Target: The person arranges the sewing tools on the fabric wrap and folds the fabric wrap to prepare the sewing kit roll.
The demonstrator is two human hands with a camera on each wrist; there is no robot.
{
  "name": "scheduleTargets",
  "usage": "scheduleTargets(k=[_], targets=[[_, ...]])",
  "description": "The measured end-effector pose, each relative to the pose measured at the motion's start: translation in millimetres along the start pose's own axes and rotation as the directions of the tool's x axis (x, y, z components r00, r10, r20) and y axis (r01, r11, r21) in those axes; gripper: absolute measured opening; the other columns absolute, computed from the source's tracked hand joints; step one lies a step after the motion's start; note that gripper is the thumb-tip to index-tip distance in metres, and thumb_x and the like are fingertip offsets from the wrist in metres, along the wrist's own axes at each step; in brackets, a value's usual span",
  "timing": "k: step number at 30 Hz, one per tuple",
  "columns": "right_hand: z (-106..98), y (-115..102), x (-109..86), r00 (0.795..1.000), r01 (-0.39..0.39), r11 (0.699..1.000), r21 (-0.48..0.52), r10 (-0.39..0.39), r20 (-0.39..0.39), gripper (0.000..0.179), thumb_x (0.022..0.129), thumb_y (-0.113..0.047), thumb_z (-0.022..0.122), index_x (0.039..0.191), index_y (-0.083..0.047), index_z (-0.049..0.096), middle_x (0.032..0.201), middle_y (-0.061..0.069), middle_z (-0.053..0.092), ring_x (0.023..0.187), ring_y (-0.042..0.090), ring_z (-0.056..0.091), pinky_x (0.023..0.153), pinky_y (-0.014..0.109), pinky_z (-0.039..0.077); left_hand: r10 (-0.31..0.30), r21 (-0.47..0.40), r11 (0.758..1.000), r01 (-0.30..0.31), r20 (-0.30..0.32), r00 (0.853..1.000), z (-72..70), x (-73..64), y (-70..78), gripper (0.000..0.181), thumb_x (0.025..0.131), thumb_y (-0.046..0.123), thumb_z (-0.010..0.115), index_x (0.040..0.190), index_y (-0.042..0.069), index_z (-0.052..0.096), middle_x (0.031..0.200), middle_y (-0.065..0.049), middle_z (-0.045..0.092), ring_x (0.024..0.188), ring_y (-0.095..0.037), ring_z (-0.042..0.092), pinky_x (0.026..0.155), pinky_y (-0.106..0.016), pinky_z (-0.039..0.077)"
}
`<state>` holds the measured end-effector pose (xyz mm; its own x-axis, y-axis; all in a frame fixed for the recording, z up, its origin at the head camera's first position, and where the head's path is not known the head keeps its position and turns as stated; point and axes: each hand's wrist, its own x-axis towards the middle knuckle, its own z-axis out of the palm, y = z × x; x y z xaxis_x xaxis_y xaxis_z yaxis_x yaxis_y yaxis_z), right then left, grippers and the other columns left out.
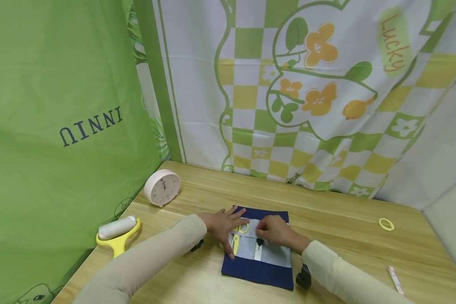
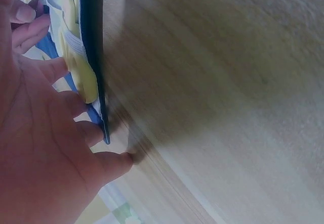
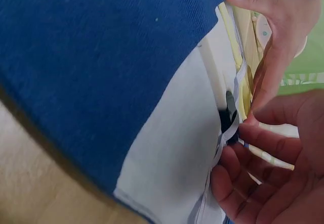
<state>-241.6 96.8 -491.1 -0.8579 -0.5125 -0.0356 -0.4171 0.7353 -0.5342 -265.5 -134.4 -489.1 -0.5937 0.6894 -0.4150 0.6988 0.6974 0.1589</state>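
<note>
Green cloth (image 1: 57, 80) at the far left, well beyond the left fingers, bearing dark lettering. White-and-yellow lint roller (image 1: 118, 228), left of the left fingers and close to that cloth, lying on the wood-grained worktop (image 1: 338, 209). Pale pink round clock (image 1: 162, 188), also left of those fingers but farther forward, standing near the worktop's edge with dark hands on the dial.

Left hand (image 1: 225, 226) below a cream sleeve (image 1: 163, 249), laid over the left edge of a navy-and-grey organiser (image 1: 257, 273), fingers and thumb spread wide apart. Organiser spread out on the worktop, beneath and between both sets of fingers. Yellow scissors (image 1: 235, 243), just right of the left thumb, partly covered by a grey flap (image 1: 253, 226). Slim white tool (image 1: 258, 251) with a black end, against grey fabric, black end just below the right fingertips.

Right hand (image 1: 276, 230) over the organiser's right half, fingers curled, thumb and fingertips pinching the grey flap. Checked floral curtain (image 1: 308, 90) beyond the right fingers. Yellow ring (image 1: 388, 229), well right of the right fingers. Pink-and-white strip (image 1: 396, 280), farther right and nearer the front.
</note>
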Motion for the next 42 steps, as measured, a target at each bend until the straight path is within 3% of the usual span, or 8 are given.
scheduleTargets(k=[6, 11, 15, 19, 25, 29, 35, 42], targets=[[-18, 4, -6.6, 0.998, 0.065, 0.996, -0.054, -0.065, -0.002, 0.016, 0.092, -0.014, 0.069, 0.101, -0.005, 0.077, 0.089, 0.003, 0.076, 0.075, 0.008, 0.065, 0.065, 0.025, 0.052, -0.006, -0.026, 1.000, 0.006, -0.007, 1.000, -1.1, -0.5, -1.5, 0.123, 0.067, 0.073, 0.079, 0.162, 0.031, 0.014, 0.171, -0.006, -0.004, 0.158, -0.034, -0.004, 0.123, -0.062, 0.016], [-70, 16, -30.0, 0.977, 0.138, 0.979, -0.150, -0.159, -0.142, 0.013, 0.091, -0.010, 0.068, 0.098, -0.002, 0.075, 0.090, 0.006, 0.075, 0.077, 0.014, 0.067, 0.068, 0.027, 0.054, -0.025, -0.042, 0.999, 0.025, -0.014, 1.000, -2.8, -3.8, -3.8, 0.124, 0.066, 0.071, 0.081, 0.162, 0.030, 0.013, 0.171, -0.005, -0.006, 0.158, -0.033, -0.007, 0.124, -0.062, 0.013], [-114, 36, -65.7, 0.983, 0.051, 0.982, -0.182, -0.081, -0.166, 0.013, 0.093, -0.012, 0.067, 0.098, -0.003, 0.074, 0.088, 0.006, 0.075, 0.073, 0.013, 0.067, 0.062, 0.025, 0.053, -0.038, -0.038, 0.999, 0.037, -0.012, 0.999, -4.3, -7.0, -5.6, 0.124, 0.067, 0.070, 0.081, 0.162, 0.030, 0.013, 0.171, -0.005, -0.007, 0.158, -0.033, -0.008, 0.124, -0.062, 0.013], [-137, 65, -107.1, 0.996, -0.059, 0.975, -0.214, 0.043, -0.079, 0.017, 0.094, -0.017, 0.067, 0.103, -0.004, 0.073, 0.089, 0.002, 0.074, 0.075, 0.010, 0.066, 0.061, 0.025, 0.052, -0.036, -0.039, 0.999, 0.036, -0.012, 0.999, -3.4, -7.7, -7.4, 0.125, 0.066, 0.070, 0.081, 0.162, 0.030, 0.012, 0.171, -0.005, -0.008, 0.158, -0.033, -0.008, 0.124, -0.062, 0.013], [-125, 96, -150.5, 0.993, -0.083, 0.976, -0.200, 0.099, 0.071, 0.030, 0.095, -0.028, 0.068, 0.110, -0.002, 0.070, 0.090, -0.002, 0.072, 0.073, 0.002, 0.063, 0.061, 0.025, 0.050, -0.028, -0.063, 0.998, 0.027, -0.011, 1.000, 0.2, -6.0, -9.1, 0.126, 0.065, 0.071, 0.081, 0.162, 0.031, 0.011, 0.171, -0.005, -0.008, 0.158, -0.032, -0.010, 0.124, -0.062, 0.011], [-102, 104, -166.2, 0.991, -0.054, 0.993, -0.109, 0.067, 0.119, 0.043, 0.094, -0.034, 0.069, 0.118, 0.001, 0.064, 0.096, 0.004, 0.072, 0.074, 0.001, 0.064, 0.062, 0.024, 0.052, -0.022, -0.060, 0.998, 0.021, -0.013, 1.000, 1.8, -4.2, -6.3, 0.125, 0.065, 0.072, 0.080, 0.162, 0.032, 0.011, 0.171, -0.005, -0.008, 0.158, -0.032, -0.009, 0.124, -0.063, 0.011], [-67, 106, -174.0, 0.996, 0.073, 0.989, -0.131, -0.080, -0.044, 0.022, 0.086, -0.013, 0.077, 0.103, -0.002, 0.069, 0.086, 0.002, 0.072, 0.070, -0.004, 0.061, 0.057, 0.020, 0.050, -0.004, -0.044, 0.999, 0.003, -0.006, 1.000, 0.8, -1.0, 0.9, 0.124, 0.067, 0.071, 0.080, 0.162, 0.030, 0.013, 0.171, -0.005, -0.006, 0.158, -0.032, -0.007, 0.123, -0.063, 0.014], [-72, 61, -135.6, 0.980, 0.007, 0.995, -0.096, -0.026, -0.199, 0.019, 0.084, -0.008, 0.078, 0.098, -0.004, 0.066, 0.081, 0.000, 0.072, 0.066, -0.003, 0.062, 0.055, 0.018, 0.051, 0.005, -0.039, 0.999, -0.005, -0.008, 1.000, 1.7, 1.6, 3.0, 0.123, 0.068, 0.069, 0.081, 0.162, 0.028, 0.014, 0.171, -0.006, -0.004, 0.159, -0.033, -0.005, 0.124, -0.062, 0.014]])
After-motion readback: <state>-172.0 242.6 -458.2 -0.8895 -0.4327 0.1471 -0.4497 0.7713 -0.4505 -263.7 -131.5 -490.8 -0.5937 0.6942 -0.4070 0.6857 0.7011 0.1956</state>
